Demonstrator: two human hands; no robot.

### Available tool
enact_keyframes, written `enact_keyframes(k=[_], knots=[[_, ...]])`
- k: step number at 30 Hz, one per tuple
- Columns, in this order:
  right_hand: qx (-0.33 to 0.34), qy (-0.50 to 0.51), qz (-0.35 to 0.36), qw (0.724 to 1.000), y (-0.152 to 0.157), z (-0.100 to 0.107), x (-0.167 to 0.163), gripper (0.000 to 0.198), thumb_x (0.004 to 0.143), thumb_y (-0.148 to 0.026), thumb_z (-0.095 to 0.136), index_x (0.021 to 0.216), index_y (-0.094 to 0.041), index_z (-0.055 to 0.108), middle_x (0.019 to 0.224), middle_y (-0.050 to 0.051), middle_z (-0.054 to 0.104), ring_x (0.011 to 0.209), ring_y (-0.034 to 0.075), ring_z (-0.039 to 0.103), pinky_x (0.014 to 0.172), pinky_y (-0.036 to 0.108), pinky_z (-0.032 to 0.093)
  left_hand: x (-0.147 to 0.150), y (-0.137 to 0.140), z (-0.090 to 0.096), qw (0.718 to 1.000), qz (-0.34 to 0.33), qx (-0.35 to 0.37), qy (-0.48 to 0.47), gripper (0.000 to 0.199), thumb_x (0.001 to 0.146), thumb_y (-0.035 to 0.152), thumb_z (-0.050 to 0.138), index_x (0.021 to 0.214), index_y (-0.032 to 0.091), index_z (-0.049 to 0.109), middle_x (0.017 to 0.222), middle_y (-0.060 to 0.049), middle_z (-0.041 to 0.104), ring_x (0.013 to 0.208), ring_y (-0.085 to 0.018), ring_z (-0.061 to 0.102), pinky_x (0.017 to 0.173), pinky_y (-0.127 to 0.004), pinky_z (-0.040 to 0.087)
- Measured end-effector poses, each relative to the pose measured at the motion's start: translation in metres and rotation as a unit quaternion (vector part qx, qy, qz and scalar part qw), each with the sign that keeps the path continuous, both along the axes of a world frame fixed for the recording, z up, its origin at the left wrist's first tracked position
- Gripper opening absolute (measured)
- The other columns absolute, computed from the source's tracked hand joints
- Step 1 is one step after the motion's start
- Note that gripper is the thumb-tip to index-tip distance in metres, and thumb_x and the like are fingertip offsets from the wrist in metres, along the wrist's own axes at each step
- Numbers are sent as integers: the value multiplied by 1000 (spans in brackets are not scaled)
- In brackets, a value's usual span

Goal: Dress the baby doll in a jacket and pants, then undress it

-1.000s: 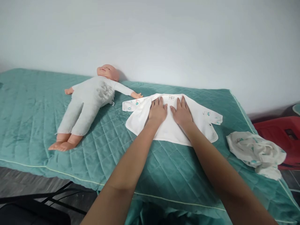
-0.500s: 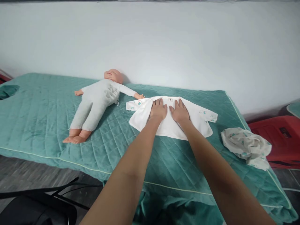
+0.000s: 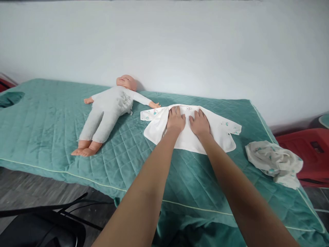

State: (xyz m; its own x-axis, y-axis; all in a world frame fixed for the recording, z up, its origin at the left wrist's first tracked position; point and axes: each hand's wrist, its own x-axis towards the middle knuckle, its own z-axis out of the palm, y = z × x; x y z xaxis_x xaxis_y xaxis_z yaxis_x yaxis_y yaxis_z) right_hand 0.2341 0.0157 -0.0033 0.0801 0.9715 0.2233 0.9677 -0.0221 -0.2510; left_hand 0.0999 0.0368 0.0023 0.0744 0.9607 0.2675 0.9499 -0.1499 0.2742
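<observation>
A white baby jacket (image 3: 187,135) lies spread on the green quilted bed cover, its front opened out and its patterned sleeves stretched to both sides. My left hand (image 3: 176,120) rests flat on the left part of the jacket, fingers extended towards the collar. On the other side of the collar label, my right hand (image 3: 200,123) presses on the cloth with its fingers apart. Neither hand grasps anything. A baby doll (image 3: 109,108) in a pale bodysuit lies on its back to the left, one of its hands close to the jacket's left sleeve.
A crumpled white patterned cloth (image 3: 275,163) lies near the right edge of the bed cover (image 3: 46,137). Beyond that edge stands a red plastic object (image 3: 308,151). A white wall (image 3: 164,48) runs along the back. A black chair (image 3: 43,228) is at lower left.
The whole view has shifted slightly, so everything appears a little further right. My right hand has slid slightly down the jacket; my left stays in about the same place on it.
</observation>
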Motion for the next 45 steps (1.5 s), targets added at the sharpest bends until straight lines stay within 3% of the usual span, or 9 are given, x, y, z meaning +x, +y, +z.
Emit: enact_keyframes(k=[7,11,16,21,26,34,38,43,45], knots=[[75,74,-20,994,0,-1,1,54,92,-34,49,137,-4,44,142,25,47,133,34,47,114,47,38,1,0,-1,1000,4,8,9,64,99,39,38,153,4,33,151,-21,42,137,-33,44,121,-42,30],[117,105,-23,987,0,-2,2,61,87,-33,53,139,-5,38,142,25,43,134,35,44,115,49,36,1,0,-2,1000,0,-6,-7,66,100,39,35,156,6,28,157,-22,35,142,-34,39,123,-45,27],[122,110,-17,986,1,-5,3,65,86,-33,54,142,-6,32,147,26,36,137,35,42,116,51,36,0,1,-3,1000,1,-12,-13,66,100,40,35,159,12,26,157,-18,37,142,-33,41,122,-45,30],[117,115,-7,986,1,-5,4,69,87,-32,54,146,-7,28,153,25,30,141,34,38,117,49,35,0,1,-2,1000,-8,-13,-9,60,100,38,34,154,12,36,157,-19,37,141,-34,41,122,-46,30],[100,108,-5,989,1,-4,4,69,88,-31,50,148,-7,26,159,24,23,145,33,35,116,47,37,0,-2,2,1000,-8,0,-12,47,100,36,36,134,9,55,153,-19,40,136,-33,44,119,-45,33],[58,56,-7,997,-3,2,0,46,94,-22,38,134,-4,51,141,24,54,133,33,49,114,47,37,-2,-7,1,998,-56,31,16,36,97,22,37,121,8,60,139,-19,55,134,-32,47,112,-44,40],[62,13,50,997,-9,9,-5,42,96,-19,36,129,-9,59,136,19,61,134,30,50,118,46,32,-1,-5,1,994,-108,25,9,37,99,18,35,123,8,61,138,-20,58,140,-28,45,118,-42,35],[54,33,123,990,-24,21,-12,40,95,-20,37,125,-15,63,125,13,69,116,30,62,105,45,46,-6,-16,14,987,-157,-15,-23,31,97,18,42,121,16,62,120,-12,70,111,-23,66,97,-34,52],[64,49,143,986,-30,25,-16,40,95,-21,37,124,-16,64,120,13,71,111,30,64,102,45,49,-18,-31,23,981,-180,-12,-76,36,98,18,41,129,18,57,126,-10,69,112,-21,66,97,-33,53]])
